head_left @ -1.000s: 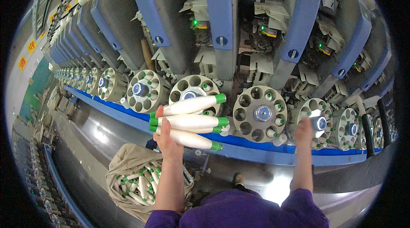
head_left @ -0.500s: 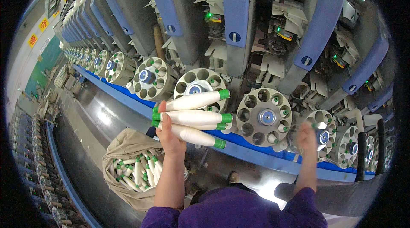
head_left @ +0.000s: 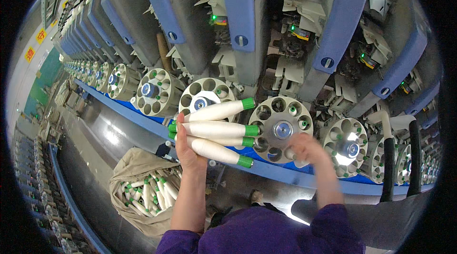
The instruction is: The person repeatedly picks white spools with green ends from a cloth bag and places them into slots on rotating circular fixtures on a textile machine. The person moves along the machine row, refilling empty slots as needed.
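Right hand point(head_left: 304, 149) slid left onto the round magazine point(head_left: 281, 129), grip blurred; left hand point(head_left: 186, 148) clasps bobbins point(head_left: 216, 130)

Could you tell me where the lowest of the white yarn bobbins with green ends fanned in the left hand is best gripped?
Grip the lowest white yarn bobbin with green ends near its free green tip, coming from the right: the left hand clasps the other end, and the fanned tips stand apart there.
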`<action>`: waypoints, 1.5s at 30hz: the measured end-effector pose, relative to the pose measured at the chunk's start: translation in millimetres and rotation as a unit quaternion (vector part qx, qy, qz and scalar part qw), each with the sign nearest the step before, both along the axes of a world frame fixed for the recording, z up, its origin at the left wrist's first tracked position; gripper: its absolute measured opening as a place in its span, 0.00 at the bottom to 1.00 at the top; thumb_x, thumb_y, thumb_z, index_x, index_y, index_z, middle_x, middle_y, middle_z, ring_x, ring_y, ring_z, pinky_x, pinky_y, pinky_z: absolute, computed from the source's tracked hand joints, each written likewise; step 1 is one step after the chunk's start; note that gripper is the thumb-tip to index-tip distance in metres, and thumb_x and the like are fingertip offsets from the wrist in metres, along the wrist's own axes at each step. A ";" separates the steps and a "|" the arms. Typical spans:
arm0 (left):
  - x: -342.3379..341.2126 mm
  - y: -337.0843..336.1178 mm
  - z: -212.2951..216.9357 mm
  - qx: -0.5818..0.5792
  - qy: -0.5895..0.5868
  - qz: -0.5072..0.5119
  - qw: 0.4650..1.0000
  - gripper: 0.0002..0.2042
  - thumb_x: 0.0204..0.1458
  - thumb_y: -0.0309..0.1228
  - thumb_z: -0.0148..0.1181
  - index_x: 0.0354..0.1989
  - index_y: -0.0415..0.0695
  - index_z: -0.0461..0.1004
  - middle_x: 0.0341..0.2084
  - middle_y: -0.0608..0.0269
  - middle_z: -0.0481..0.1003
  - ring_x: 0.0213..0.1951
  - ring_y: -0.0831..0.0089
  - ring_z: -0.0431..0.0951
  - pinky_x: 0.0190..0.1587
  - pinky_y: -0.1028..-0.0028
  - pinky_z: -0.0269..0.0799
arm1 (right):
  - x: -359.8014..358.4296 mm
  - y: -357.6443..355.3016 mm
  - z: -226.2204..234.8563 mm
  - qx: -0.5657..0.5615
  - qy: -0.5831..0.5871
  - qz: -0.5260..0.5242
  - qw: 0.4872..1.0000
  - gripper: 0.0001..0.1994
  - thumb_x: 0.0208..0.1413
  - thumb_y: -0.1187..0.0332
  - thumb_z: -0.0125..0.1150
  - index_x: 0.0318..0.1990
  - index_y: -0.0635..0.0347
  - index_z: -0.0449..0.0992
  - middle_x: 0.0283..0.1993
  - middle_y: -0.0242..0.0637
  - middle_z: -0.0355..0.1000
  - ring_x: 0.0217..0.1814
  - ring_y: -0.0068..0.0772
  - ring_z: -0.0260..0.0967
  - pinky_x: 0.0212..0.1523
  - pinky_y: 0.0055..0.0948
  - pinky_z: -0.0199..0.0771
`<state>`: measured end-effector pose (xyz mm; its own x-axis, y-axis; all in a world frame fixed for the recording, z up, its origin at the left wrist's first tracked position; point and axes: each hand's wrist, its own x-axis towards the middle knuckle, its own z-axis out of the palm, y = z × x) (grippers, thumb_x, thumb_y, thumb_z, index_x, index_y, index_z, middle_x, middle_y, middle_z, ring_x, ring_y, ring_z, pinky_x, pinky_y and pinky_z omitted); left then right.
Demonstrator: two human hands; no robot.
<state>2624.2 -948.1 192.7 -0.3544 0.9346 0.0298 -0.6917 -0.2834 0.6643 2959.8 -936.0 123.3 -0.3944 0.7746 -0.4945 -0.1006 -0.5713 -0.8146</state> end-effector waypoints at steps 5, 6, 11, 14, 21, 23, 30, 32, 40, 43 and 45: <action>22.1 0.0 -11.2 -0.039 0.043 -0.007 0.998 0.25 0.54 0.42 0.53 0.58 0.44 0.60 0.52 0.54 0.63 0.53 0.62 0.65 0.55 0.61 0.62 | 6.3 3.9 24.6 0.165 -0.009 -0.306 0.937 0.10 0.55 0.59 0.55 0.34 0.55 0.72 0.20 0.20 0.58 0.16 0.13 0.49 0.15 0.18 0.51; 30.0 1.5 -12.6 -0.048 0.038 -0.019 0.998 0.25 0.54 0.42 0.53 0.58 0.43 0.60 0.52 0.54 0.63 0.52 0.62 0.66 0.55 0.61 0.63 | -9.5 2.5 24.5 0.206 -0.024 -0.308 0.928 0.11 0.55 0.58 0.55 0.35 0.55 0.72 0.20 0.20 0.59 0.17 0.13 0.50 0.16 0.19 0.52; 38.2 14.0 -9.6 -0.071 0.013 -0.043 0.996 0.24 0.55 0.39 0.53 0.57 0.40 0.61 0.49 0.53 0.66 0.49 0.61 0.69 0.52 0.62 0.65 | -32.7 -8.2 9.6 0.139 -0.025 0.380 0.914 0.11 0.56 0.59 0.55 0.34 0.57 0.74 0.20 0.21 0.61 0.18 0.16 0.56 0.19 0.19 0.61; 28.9 26.8 -19.1 -0.131 0.115 -0.042 0.984 0.24 0.49 0.33 0.61 0.54 0.39 0.65 0.40 0.57 0.72 0.41 0.65 0.73 0.45 0.66 0.70 | 10.2 -4.7 10.3 0.083 -0.193 -0.110 0.971 0.10 0.56 0.61 0.55 0.33 0.58 0.75 0.18 0.25 0.64 0.18 0.16 0.57 0.19 0.18 0.61; 97.0 59.4 -94.8 -0.113 0.352 0.056 0.927 0.20 0.42 0.25 0.62 0.48 0.41 0.72 0.43 0.57 0.66 0.43 0.68 0.69 0.47 0.72 0.64 | 2.7 -8.8 28.3 0.229 -0.060 0.021 0.971 0.09 0.59 0.65 0.52 0.35 0.59 0.76 0.20 0.27 0.68 0.22 0.16 0.65 0.24 0.19 0.65; 121.5 47.6 -106.1 -0.092 0.453 0.111 0.880 0.18 0.44 0.27 0.61 0.47 0.44 0.73 0.46 0.53 0.63 0.49 0.61 0.66 0.53 0.66 0.60 | -10.4 -12.2 42.6 0.250 -0.039 0.073 0.965 0.08 0.58 0.66 0.52 0.36 0.59 0.76 0.22 0.27 0.69 0.24 0.15 0.66 0.25 0.18 0.66; 158.1 2.9 -104.0 0.098 0.496 -0.038 0.862 0.12 0.57 0.32 0.49 0.44 0.38 0.70 0.58 0.54 0.53 0.49 0.66 0.64 0.50 0.69 0.62 | -18.9 -21.0 82.2 0.307 -0.060 0.226 0.922 0.05 0.56 0.70 0.54 0.35 0.60 0.75 0.26 0.29 0.72 0.26 0.17 0.67 0.28 0.18 0.68; 157.2 2.9 -92.5 0.046 0.239 -0.163 0.956 0.13 0.59 0.32 0.44 0.43 0.34 0.69 0.58 0.56 0.53 0.42 0.71 0.68 0.45 0.72 0.64 | -19.8 -14.6 84.8 0.254 -0.029 0.170 0.952 0.05 0.56 0.70 0.54 0.34 0.61 0.74 0.26 0.29 0.72 0.26 0.17 0.67 0.28 0.18 0.68; 146.1 5.5 14.2 -0.012 0.116 -0.381 0.917 0.17 0.62 0.43 0.38 0.23 0.47 0.61 0.14 0.71 0.62 0.17 0.82 0.59 0.21 0.81 0.54 | -47.1 21.1 79.2 0.309 0.077 -0.215 0.923 0.10 0.59 0.62 0.51 0.34 0.60 0.69 0.21 0.28 0.65 0.19 0.16 0.57 0.19 0.19 0.59; 130.4 13.0 50.0 0.027 0.147 -0.348 0.925 0.17 0.60 0.44 0.41 0.20 0.50 0.58 0.12 0.72 0.58 0.15 0.82 0.54 0.17 0.80 0.45 | -48.5 18.6 75.3 0.178 -0.016 0.051 0.983 0.10 0.56 0.62 0.54 0.37 0.60 0.72 0.23 0.30 0.68 0.23 0.18 0.65 0.23 0.19 0.66; 103.7 22.7 58.5 0.027 0.200 -0.279 0.939 0.17 0.59 0.43 0.42 0.19 0.50 0.58 0.12 0.72 0.58 0.15 0.83 0.53 0.16 0.80 0.46 | -45.1 20.1 69.0 0.174 -0.031 0.077 0.981 0.08 0.55 0.64 0.55 0.35 0.59 0.73 0.22 0.30 0.67 0.24 0.18 0.65 0.23 0.19 0.65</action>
